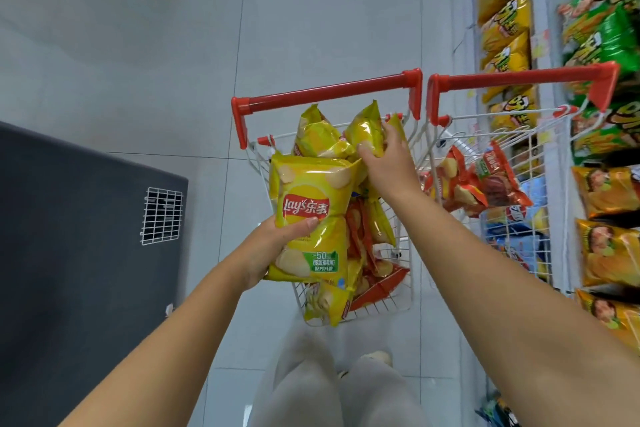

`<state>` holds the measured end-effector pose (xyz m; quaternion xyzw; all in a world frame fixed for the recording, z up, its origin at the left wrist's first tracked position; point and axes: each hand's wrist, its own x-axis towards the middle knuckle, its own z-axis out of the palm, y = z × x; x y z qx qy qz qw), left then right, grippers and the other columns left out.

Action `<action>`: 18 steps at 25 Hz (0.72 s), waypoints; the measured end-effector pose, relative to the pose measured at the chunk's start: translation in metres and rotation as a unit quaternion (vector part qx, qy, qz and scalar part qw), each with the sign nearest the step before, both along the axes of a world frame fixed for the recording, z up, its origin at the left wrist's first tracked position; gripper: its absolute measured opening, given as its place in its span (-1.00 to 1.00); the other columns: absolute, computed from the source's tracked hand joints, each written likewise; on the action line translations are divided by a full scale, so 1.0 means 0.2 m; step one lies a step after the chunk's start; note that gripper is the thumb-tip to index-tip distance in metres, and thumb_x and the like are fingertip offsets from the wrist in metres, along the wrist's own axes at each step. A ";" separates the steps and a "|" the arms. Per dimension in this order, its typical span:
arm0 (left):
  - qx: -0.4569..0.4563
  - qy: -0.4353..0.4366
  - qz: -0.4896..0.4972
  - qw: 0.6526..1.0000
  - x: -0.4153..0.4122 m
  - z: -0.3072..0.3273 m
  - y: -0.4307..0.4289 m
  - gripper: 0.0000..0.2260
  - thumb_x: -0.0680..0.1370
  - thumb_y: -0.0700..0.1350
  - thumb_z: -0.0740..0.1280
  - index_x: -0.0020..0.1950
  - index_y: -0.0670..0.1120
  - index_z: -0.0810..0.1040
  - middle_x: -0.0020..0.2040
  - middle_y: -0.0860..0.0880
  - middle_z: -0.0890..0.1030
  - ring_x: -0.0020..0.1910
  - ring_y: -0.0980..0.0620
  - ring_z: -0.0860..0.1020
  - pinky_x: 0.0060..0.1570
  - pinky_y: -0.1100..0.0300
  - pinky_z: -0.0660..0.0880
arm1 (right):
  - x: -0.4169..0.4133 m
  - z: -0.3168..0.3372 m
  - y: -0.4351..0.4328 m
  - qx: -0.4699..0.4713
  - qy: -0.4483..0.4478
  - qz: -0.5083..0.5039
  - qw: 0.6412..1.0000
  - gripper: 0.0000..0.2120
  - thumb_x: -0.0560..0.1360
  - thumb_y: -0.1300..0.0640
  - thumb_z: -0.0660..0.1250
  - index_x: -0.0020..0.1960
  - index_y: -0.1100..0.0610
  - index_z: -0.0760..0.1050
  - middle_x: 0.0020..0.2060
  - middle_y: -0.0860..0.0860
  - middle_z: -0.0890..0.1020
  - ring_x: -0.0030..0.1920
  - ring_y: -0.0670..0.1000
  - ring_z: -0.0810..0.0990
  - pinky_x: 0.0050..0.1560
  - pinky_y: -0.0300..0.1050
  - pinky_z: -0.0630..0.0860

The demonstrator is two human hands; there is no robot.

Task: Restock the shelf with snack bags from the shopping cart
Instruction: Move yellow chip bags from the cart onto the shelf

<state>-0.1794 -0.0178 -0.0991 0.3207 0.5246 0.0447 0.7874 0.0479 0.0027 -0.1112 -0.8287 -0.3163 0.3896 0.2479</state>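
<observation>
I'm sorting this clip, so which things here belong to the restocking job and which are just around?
Part of the job:
left hand holding yellow Lay's bag
right hand gripping second yellow bag
left cart
shelf

Just around:
dark counter
white wire grid

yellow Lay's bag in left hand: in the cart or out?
Out. The left hand holds the yellow Lay's bag raised above the pile in the left cart, apart from the bags still inside.

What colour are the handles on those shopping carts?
Red, on both cart handles, seen in the head view.
</observation>
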 end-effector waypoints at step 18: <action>-0.044 -0.241 -0.165 0.955 0.87 0.95 0.15 -0.31 -0.11 0.09 0.72 -0.04 -0.12 0.74 -0.01 -0.23 0.70 -0.13 -0.19 0.70 -0.20 -0.08 0.65 | 0.64 1.33 -1.10 0.284 0.112 -0.380 0.873 -0.87 0.41 0.19 0.45 -0.04 0.11 0.62 -0.08 0.06 0.72 -0.10 0.07 0.69 -0.21 -0.12 0.64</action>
